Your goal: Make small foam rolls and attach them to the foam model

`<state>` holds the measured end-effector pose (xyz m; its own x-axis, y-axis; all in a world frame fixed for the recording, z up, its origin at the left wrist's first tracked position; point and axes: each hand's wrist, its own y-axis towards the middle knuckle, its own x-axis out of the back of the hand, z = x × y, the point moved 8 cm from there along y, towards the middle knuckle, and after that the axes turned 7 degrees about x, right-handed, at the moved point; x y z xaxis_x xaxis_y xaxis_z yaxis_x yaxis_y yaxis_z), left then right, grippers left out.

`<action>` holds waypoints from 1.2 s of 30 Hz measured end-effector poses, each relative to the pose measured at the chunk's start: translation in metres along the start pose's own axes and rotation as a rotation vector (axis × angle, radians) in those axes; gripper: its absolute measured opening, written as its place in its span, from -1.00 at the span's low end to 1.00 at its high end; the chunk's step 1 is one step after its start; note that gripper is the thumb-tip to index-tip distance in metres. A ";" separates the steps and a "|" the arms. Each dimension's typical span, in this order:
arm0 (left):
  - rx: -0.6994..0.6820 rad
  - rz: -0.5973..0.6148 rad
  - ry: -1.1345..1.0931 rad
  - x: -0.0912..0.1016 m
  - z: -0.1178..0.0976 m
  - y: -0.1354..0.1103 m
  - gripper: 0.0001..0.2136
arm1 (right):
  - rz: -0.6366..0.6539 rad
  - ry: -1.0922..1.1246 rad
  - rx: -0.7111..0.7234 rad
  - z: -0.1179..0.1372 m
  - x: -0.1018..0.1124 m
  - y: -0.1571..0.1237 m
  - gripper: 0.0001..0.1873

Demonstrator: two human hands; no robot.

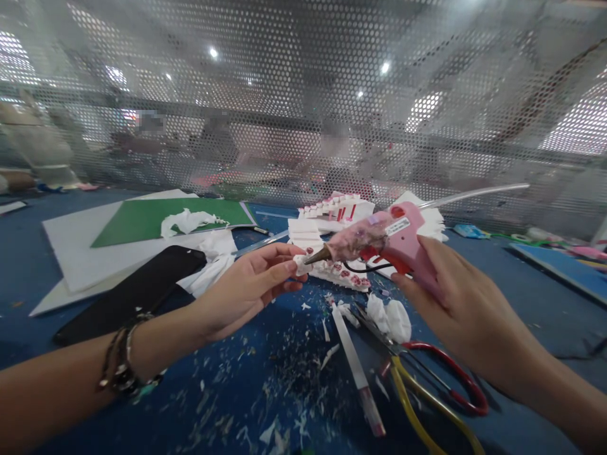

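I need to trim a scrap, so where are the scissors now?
In the head view, the scissors lie at lower right on the blue table, just right of the white rod and below the right hand holding the glue gun.

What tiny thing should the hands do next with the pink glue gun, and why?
Probably squeeze the glue gun gently to dab the white piece. The right hand grips the glue gun, the left hand pinches the white piece, and the nozzle is right at it. I can't tell whether glue is already there.
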<state>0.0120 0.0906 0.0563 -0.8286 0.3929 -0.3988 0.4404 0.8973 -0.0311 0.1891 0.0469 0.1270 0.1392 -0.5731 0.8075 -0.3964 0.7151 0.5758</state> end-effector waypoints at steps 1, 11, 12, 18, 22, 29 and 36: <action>0.003 0.000 -0.007 0.000 0.000 0.000 -0.89 | 0.002 0.002 0.000 0.000 0.000 0.000 -0.64; 0.033 -0.052 -0.005 -0.002 0.001 -0.003 -0.86 | -0.052 -0.036 0.070 0.007 0.007 0.002 -0.66; 0.039 -0.067 -0.007 -0.001 0.001 -0.003 -0.86 | -0.071 -0.046 0.085 0.009 0.008 0.002 -0.65; 0.019 -0.099 -0.011 0.000 0.002 -0.006 -0.84 | -0.111 -0.100 0.105 0.010 0.010 0.002 -0.65; 0.018 -0.074 -0.017 -0.003 0.004 -0.007 -0.83 | -0.131 -0.112 0.132 0.013 0.012 0.001 -0.67; 0.037 -0.056 -0.032 -0.002 0.008 -0.006 -0.86 | -0.143 -0.151 0.158 0.015 0.012 0.000 -0.64; 0.038 -0.066 -0.044 -0.002 0.006 -0.006 -0.90 | -0.158 -0.167 0.172 0.016 0.015 0.001 -0.60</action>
<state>0.0132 0.0834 0.0518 -0.8406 0.3232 -0.4346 0.3989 0.9123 -0.0931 0.1765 0.0326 0.1372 0.0660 -0.7404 0.6689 -0.5321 0.5410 0.6513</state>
